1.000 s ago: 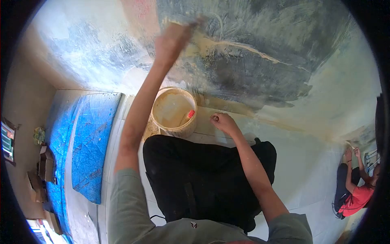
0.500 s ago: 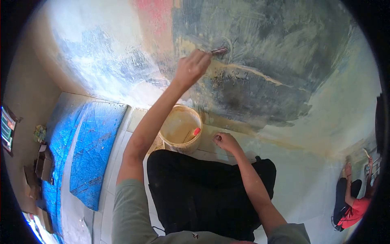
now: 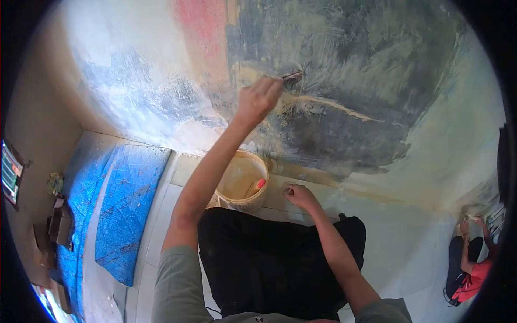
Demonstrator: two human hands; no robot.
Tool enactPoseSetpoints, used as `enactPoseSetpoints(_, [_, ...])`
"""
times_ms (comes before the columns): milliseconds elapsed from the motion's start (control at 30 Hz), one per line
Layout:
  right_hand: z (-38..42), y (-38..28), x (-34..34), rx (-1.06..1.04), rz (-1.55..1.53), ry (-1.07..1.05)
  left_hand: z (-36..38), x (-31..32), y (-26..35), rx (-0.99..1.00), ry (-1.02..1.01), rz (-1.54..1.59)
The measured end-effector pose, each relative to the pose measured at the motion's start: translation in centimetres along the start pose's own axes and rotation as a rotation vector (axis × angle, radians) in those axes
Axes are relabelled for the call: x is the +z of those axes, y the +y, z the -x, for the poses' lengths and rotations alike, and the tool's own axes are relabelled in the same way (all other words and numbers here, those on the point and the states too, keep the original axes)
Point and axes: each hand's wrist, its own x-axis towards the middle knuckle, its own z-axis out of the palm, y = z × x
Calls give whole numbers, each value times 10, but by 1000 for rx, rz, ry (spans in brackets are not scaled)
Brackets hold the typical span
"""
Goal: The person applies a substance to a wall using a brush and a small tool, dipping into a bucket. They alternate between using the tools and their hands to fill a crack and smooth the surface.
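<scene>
My left hand (image 3: 259, 99) is closed round a small flat tool (image 3: 292, 77) with a dark brown end, laid against the wall (image 3: 350, 59). The exact kind of tool is unclear. Around it the wall is dark grey and streaked, with a pale crack-like line just below and right. Lower down, my right hand (image 3: 301, 197) hovers in front of my knees with its fingers curled; what they hold, if anything, is hidden. Between my left forearm and my right hand stands a round bucket (image 3: 265, 161) with murky tan contents and a red-ended tool (image 3: 261, 183) leaning inside.
Crinkled blue sheeting (image 3: 126, 210) lies on the tiled floor to the left, near some cardboard pieces (image 3: 61, 223). At the far right, a person in a red top (image 3: 476, 280) sits close to the wall, hands together. My black-clad legs (image 3: 274, 258) are folded below the bucket.
The view has shifted, so everything sits slightly lower. The flat tool's angle on the wall differs a little. The other person's raised hand has come down beside their other one.
</scene>
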Motion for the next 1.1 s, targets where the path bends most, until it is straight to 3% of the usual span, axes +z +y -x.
enactPoseSetpoints(33, [1,0,2,8,-7,6,-2,-3,-7,1,4,-3])
enactPoseSetpoints(100, [0,1,4,17,-33,20,-8,-8,-28,-262,196,-30])
enactPoseSetpoints(167, [0,4,6,-24,17,40,-4,1,-15,-286,228,-73])
enactPoseSetpoints(233, [1,0,4,-3,5,36,1,3,1,102,-8,34])
enactPoseSetpoints(300, [2,2,1,22,-20,31,-2,-6,-20,77,-65,46])
enactPoseSetpoints(400, [6,-1,8,-54,-74,47,-5,-10,-33,-254,164,-38])
enactPoseSetpoints(433, [5,-1,6,-52,-63,48,2,-12,-21,-135,-31,-47])
enactPoseSetpoints(500, [7,-4,-1,-55,-39,51,5,-10,-6,186,-61,30])
enactPoseSetpoints(533, [11,-8,-4,-36,-61,40,4,-13,-13,186,-59,26])
enactPoseSetpoints(600, [12,-7,-6,-13,-96,40,0,-17,-32,-308,122,-38])
enactPoseSetpoints(700, [3,3,1,0,-14,14,13,-2,-17,-191,62,-172])
enactPoseSetpoints(733, [1,5,3,4,-22,15,17,-3,-17,81,-76,-34])
enactPoseSetpoints(767, [-2,7,6,7,-35,13,20,-5,-24,79,-72,-40])
enactPoseSetpoints(833, [4,2,0,-5,-37,10,9,-17,-32,-139,-215,-320])
enactPoseSetpoints(867, [7,-1,0,-10,-46,8,-1,-22,-34,-404,150,-77])
enactPoseSetpoints(967, [4,2,2,-16,-18,26,16,-4,-27,-216,25,-81])
enactPoseSetpoints(1000, [3,1,0,-20,-8,26,21,-5,-19,85,-238,-141])
enactPoseSetpoints(1100, [4,3,-1,-2,-49,-21,13,-12,-34,-32,-297,-163])
